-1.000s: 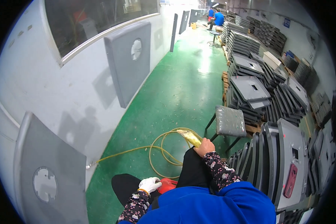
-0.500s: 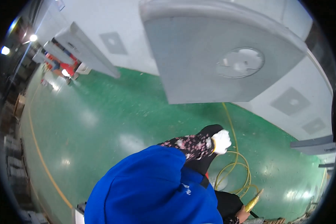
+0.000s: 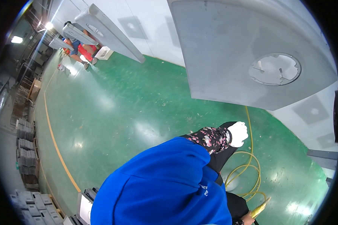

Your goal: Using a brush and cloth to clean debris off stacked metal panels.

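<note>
My left hand (image 3: 238,134), in a white glove, rests at my bent knee with its fingers curled in. The glare on the glove hides their detail and anything within them. At the bottom edge, my right hand (image 3: 248,218) is bare and closed round a yellow tapered tool (image 3: 260,208). The tool tilts up and to the right, and its lower part is covered by the hand. A yellow hose (image 3: 260,172) lies in loose loops beside my legs, one loop passing close to the tool's tip.
A large grey panel (image 3: 221,71) with a round cut-out stands ahead, before a pale wall (image 3: 154,41). Far left, a person (image 3: 79,45) sits among similar panels near a white bin (image 3: 104,53). Stacked grey parts (image 3: 26,150) line the left side, beyond a yellow floor line (image 3: 58,146).
The view has shifted, so the panel, hose and both hands appear farther right, and more of the left side shows. My right hand still grips the yellow tool; my left stays at the knee.
</note>
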`<act>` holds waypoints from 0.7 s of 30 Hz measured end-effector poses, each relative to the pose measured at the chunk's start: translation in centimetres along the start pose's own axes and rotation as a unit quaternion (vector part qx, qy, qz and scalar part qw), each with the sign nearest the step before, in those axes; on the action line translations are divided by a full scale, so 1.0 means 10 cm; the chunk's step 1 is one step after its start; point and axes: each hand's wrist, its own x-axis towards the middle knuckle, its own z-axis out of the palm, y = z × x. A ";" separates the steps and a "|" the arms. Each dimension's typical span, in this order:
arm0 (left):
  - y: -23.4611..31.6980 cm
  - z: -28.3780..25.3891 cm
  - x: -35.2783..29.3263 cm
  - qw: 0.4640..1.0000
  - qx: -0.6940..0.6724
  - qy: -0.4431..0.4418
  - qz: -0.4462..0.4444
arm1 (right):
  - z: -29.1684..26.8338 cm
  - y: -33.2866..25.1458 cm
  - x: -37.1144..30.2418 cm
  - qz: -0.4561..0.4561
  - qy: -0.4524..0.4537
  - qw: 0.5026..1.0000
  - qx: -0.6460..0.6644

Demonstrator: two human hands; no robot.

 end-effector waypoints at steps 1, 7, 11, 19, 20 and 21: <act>0.01 0.00 0.01 1.000 0.004 0.024 0.008 | -0.02 0.00 -0.03 0.002 0.006 1.000 0.003; 0.01 0.05 0.12 1.000 -0.006 0.017 0.011 | -0.09 0.05 -0.21 0.001 0.034 0.999 0.014; -0.10 0.09 0.05 1.000 -0.005 -0.002 -0.020 | -0.08 -0.09 -0.20 -0.024 0.039 0.999 0.023; -0.06 0.08 0.08 0.999 -0.006 -0.014 -0.033 | 0.40 0.02 -0.29 0.130 0.206 0.969 -0.043; -0.06 0.08 0.07 0.999 -0.006 -0.016 -0.033 | 0.38 0.02 -0.32 0.120 0.208 0.970 -0.041; -0.05 0.07 0.07 0.999 -0.005 -0.016 -0.031 | 0.35 0.01 -0.36 0.109 0.210 0.971 -0.038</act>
